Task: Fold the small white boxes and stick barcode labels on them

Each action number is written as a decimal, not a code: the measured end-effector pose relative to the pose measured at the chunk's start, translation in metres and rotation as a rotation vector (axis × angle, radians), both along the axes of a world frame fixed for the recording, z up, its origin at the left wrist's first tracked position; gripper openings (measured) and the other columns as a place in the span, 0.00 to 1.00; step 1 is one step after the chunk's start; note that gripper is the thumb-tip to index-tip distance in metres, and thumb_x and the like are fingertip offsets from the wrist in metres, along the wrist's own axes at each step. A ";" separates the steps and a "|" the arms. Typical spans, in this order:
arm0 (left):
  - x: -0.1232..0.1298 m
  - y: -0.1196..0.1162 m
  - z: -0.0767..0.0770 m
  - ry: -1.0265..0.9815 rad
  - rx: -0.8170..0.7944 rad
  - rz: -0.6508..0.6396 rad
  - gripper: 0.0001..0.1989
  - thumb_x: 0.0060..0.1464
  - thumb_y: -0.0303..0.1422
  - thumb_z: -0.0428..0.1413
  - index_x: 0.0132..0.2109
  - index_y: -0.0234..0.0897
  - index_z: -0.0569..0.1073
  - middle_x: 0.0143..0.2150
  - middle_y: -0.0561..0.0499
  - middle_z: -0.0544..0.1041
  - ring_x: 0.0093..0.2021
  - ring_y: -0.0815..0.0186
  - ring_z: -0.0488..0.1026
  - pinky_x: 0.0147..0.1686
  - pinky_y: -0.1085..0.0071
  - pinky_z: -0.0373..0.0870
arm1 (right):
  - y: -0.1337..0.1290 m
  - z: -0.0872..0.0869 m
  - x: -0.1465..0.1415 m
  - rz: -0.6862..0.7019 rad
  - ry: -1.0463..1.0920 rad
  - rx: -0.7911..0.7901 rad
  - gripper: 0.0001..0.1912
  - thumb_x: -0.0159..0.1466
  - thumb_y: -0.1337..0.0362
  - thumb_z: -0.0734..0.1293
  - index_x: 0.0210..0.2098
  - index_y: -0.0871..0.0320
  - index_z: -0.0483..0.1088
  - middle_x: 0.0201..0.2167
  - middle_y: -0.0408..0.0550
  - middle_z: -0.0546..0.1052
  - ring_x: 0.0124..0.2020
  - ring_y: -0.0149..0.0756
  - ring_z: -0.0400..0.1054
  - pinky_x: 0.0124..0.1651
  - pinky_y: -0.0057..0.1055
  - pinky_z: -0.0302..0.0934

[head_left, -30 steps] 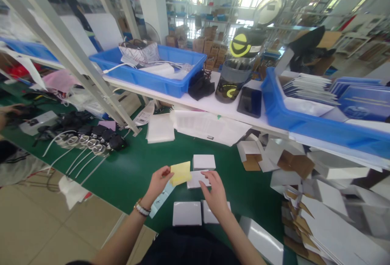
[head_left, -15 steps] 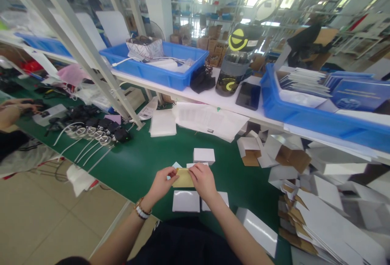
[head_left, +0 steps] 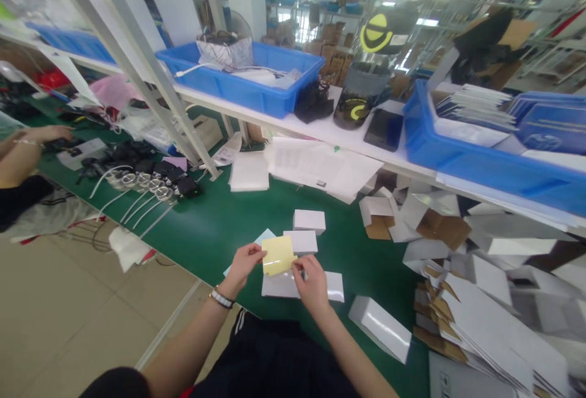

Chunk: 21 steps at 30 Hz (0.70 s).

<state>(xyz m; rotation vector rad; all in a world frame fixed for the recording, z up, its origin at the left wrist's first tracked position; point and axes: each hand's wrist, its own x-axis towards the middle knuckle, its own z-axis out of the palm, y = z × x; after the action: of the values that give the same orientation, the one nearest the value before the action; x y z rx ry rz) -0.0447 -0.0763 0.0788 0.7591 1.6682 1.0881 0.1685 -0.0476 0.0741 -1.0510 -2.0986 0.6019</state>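
1. The left hand [head_left: 245, 264] pinched the left edge of a yellow sheet [head_left: 278, 255] between thumb and forefinger and held it raised above the green bench [head_left: 220, 227].
2. The right hand [head_left: 312, 279] had its fingertips closed at the sheet's lower right corner. Whether they gripped the whole sheet or only a layer of it could not be told.
3. The yellow sheet hung tilted, just above a flat white box [head_left: 281, 286] and just in front of a second white box [head_left: 301, 241]. A third white box [head_left: 309, 221] sat behind these, and a pale blue slip [head_left: 264, 238] showed behind the left hand.
4. Risk, crease or tear: the sheet looked thin and was held only at two edges. Uneven pull between the hands would likely have bent or torn it at the pinched corner.
5. Risk, drop: if either pinch had slackened, the sheet would probably have swung down onto the flat white box or the bench, possibly face down.
6. Risk, misplacement: the boxes lay close together. A sheet lowered askew could have landed across two boxes or overhung an edge.
7. Risk, knock: the right forearm crossed just beside a long white box [head_left: 379, 328] at the near bench edge; a wide elbow movement could have pushed it off.
8. Risk, clutter: folded cartons [head_left: 458, 306] were heaped to the right and could have slid into the work area.
9. Another person's arm [head_left: 27, 141] rested at the far left, well apart.
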 end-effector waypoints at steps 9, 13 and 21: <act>0.004 -0.015 0.010 0.084 0.027 -0.120 0.13 0.44 0.42 0.63 0.27 0.37 0.72 0.24 0.54 0.73 0.27 0.66 0.68 0.30 0.72 0.61 | 0.014 0.003 -0.013 -0.018 -0.023 -0.109 0.13 0.67 0.67 0.64 0.51 0.57 0.71 0.44 0.53 0.74 0.46 0.44 0.68 0.49 0.40 0.66; 0.007 -0.021 0.015 0.125 0.045 -0.169 0.13 0.45 0.41 0.62 0.26 0.37 0.72 0.24 0.54 0.72 0.28 0.66 0.67 0.31 0.71 0.61 | 0.018 0.014 -0.027 0.043 -0.119 -0.086 0.08 0.68 0.69 0.63 0.39 0.56 0.75 0.37 0.50 0.74 0.42 0.43 0.67 0.46 0.38 0.62; 0.002 -0.028 0.009 0.163 0.041 -0.146 0.11 0.44 0.40 0.62 0.26 0.36 0.72 0.24 0.55 0.72 0.27 0.66 0.67 0.30 0.71 0.61 | 0.008 0.013 -0.033 0.093 -0.081 -0.181 0.07 0.64 0.71 0.62 0.32 0.56 0.69 0.34 0.50 0.72 0.40 0.43 0.64 0.45 0.39 0.58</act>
<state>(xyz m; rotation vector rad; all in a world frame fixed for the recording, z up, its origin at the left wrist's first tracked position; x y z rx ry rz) -0.0423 -0.1044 0.0882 1.0030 1.7007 0.9819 0.1351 -0.0401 0.0870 -1.0976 -2.2055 0.8199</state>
